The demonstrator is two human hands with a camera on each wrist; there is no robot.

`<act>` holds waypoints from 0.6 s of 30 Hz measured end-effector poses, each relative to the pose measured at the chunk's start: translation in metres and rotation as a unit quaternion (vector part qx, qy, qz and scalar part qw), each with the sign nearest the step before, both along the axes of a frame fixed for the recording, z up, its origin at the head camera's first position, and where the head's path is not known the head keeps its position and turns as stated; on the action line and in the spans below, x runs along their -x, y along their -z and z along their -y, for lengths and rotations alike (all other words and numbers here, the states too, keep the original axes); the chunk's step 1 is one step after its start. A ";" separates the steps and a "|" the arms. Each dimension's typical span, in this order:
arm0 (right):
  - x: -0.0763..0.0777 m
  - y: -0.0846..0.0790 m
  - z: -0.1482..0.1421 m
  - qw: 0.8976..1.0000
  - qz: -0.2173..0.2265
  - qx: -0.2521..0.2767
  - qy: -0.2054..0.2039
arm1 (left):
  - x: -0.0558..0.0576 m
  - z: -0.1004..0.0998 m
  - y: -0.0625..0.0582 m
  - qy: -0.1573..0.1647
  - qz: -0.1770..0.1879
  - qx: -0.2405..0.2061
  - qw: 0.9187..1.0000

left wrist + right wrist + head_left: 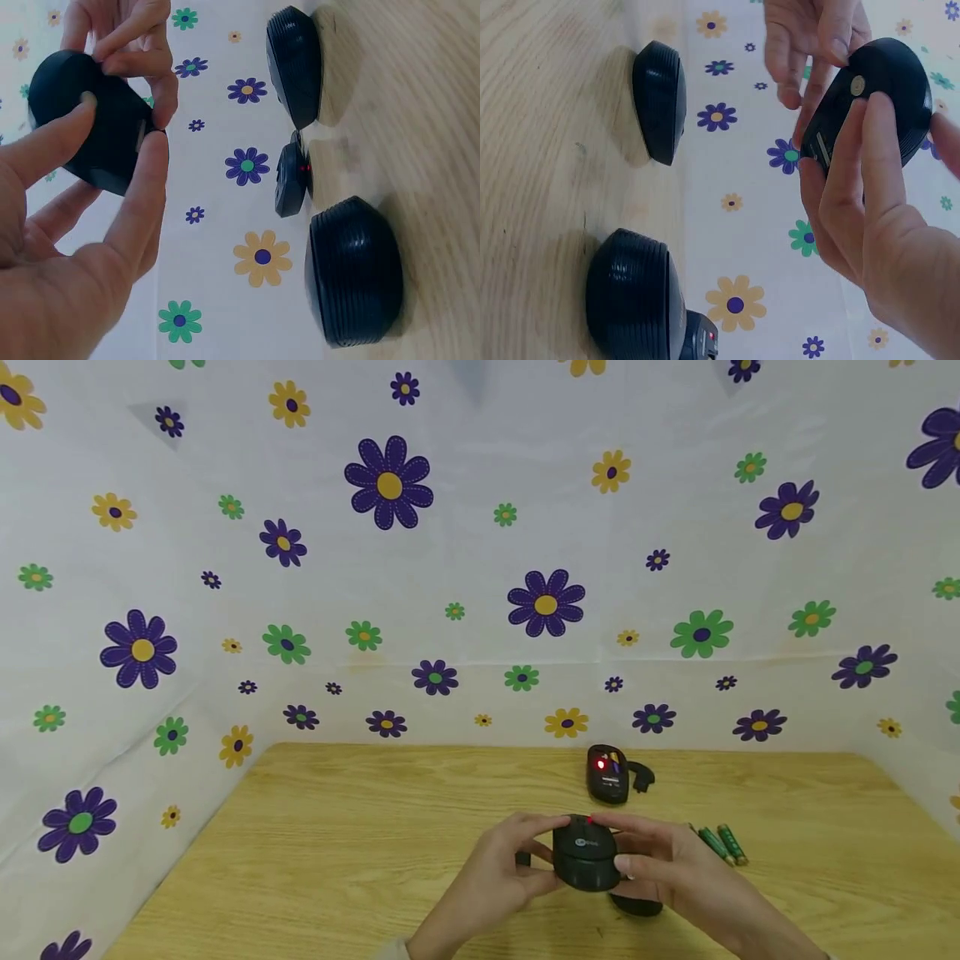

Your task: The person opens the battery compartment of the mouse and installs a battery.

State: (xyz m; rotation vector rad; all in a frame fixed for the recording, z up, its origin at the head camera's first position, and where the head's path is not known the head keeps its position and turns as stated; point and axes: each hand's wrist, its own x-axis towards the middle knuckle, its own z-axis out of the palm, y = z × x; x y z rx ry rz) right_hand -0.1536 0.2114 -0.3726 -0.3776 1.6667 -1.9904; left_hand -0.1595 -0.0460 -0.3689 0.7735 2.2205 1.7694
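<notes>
A black computer mouse is held up off the table between both hands, its buttons facing the head camera. My left hand grips its left side, with fingertips at the front and lower edge. On the other side, my right hand holds it, index fingertip at the front edge and thumb on the flank. A small red glow shows at its front. The right wrist view shows the underside of this mouse, fingers pressed against it. Under the right hand sits another black mouse, partly hidden.
An upturned mouse with a lit red sensor and exposed battery bay lies farther back, a small black cover beside it. Several green batteries lie right of the hands. The left wrist view shows a ridged mouse on the wooden table.
</notes>
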 end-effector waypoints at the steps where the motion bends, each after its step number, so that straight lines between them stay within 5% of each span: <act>1: 0.000 0.000 0.000 1.000 -0.003 0.000 -0.007 | 0.000 0.000 0.000 -0.006 -0.008 0.007 1.000; 7: -0.004 -0.003 0.000 0.998 -0.048 -0.032 -0.032 | -0.002 -0.001 0.002 -0.040 -0.046 0.024 0.998; 11: -0.006 -0.006 0.004 0.993 -0.083 -0.087 0.006 | -0.004 -0.002 -0.001 -0.049 -0.049 0.025 0.997; 15: -0.008 -0.008 0.009 0.983 -0.109 -0.140 0.049 | -0.004 -0.004 -0.004 -0.022 0.004 -0.020 1.000; 18: -0.009 -0.007 0.012 0.984 -0.115 -0.131 0.049 | -0.005 -0.004 -0.005 0.004 0.059 -0.066 0.996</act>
